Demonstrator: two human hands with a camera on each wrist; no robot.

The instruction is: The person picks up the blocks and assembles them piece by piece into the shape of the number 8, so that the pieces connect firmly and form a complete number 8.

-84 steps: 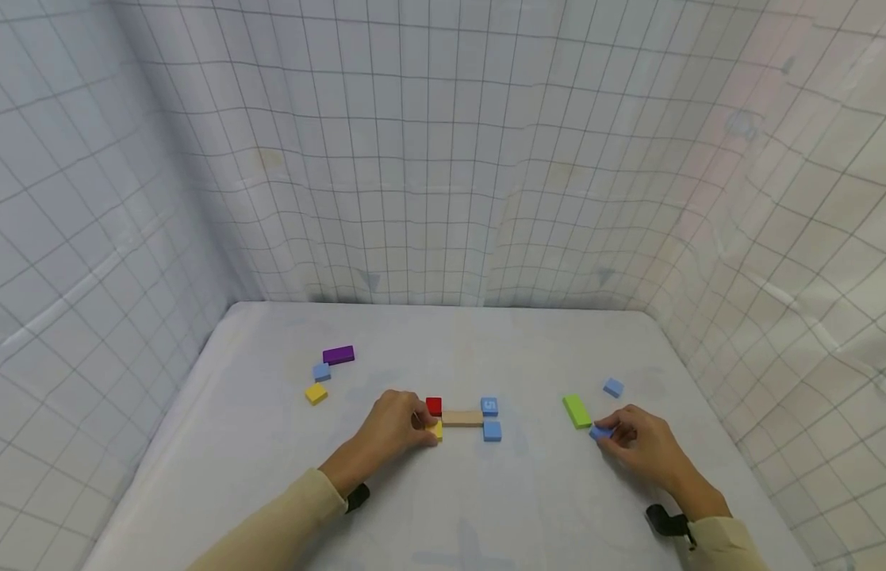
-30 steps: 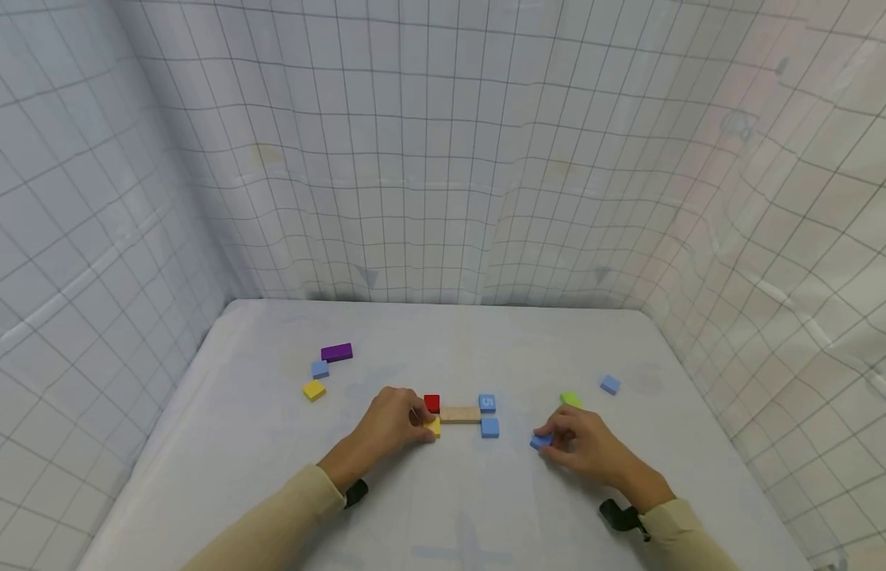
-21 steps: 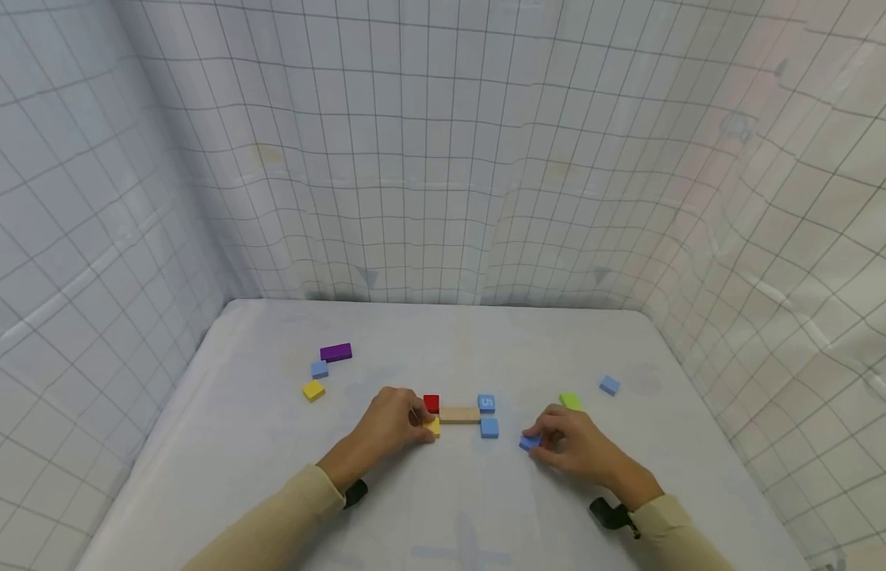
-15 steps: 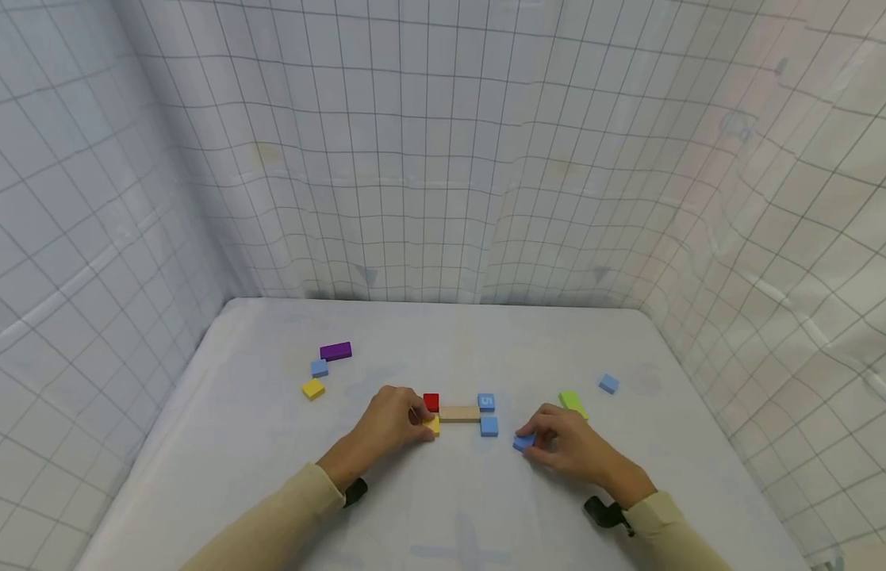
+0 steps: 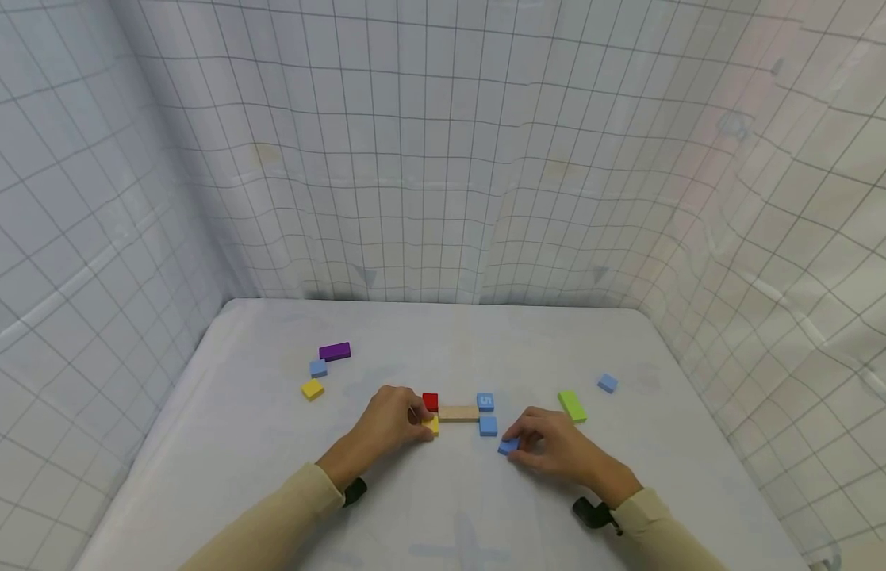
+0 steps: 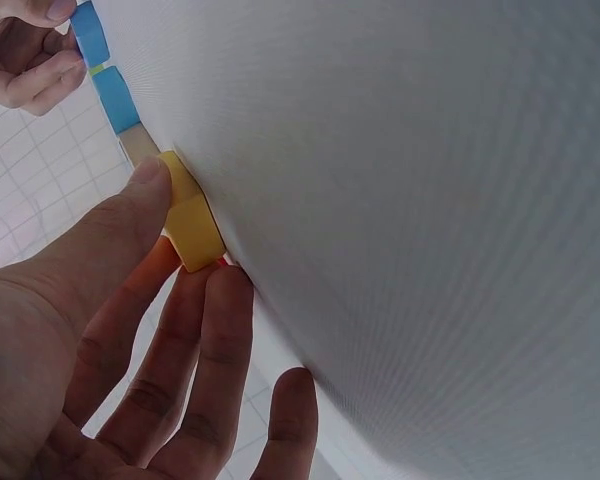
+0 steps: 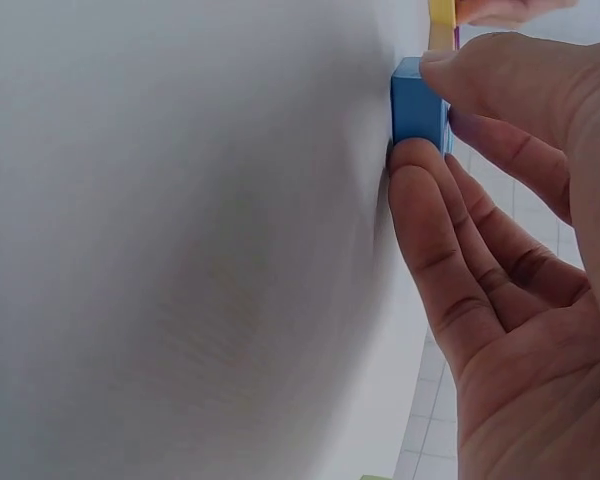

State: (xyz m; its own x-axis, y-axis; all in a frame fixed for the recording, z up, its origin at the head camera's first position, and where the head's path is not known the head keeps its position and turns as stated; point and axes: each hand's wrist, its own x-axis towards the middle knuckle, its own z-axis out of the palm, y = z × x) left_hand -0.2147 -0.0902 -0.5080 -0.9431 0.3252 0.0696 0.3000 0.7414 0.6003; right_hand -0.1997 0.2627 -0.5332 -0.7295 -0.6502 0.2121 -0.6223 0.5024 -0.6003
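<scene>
the right hand [image 5: 553,448] pinched a small blue block [image 5: 508,447] between thumb and curled fingers, near the plain blue tile [image 5: 489,427] at the right end of the wooden strip [image 5: 458,414], while the left hand [image 5: 387,422] pinched the yellow block [image 5: 432,427] at its left end. the held blue block looked light, stiff and perhaps slightly slick, best taken by opposite sides. fingers hid parts of both held pieces, and whether the blue one touched the table [image 5: 428,515] could not be told.
</scene>
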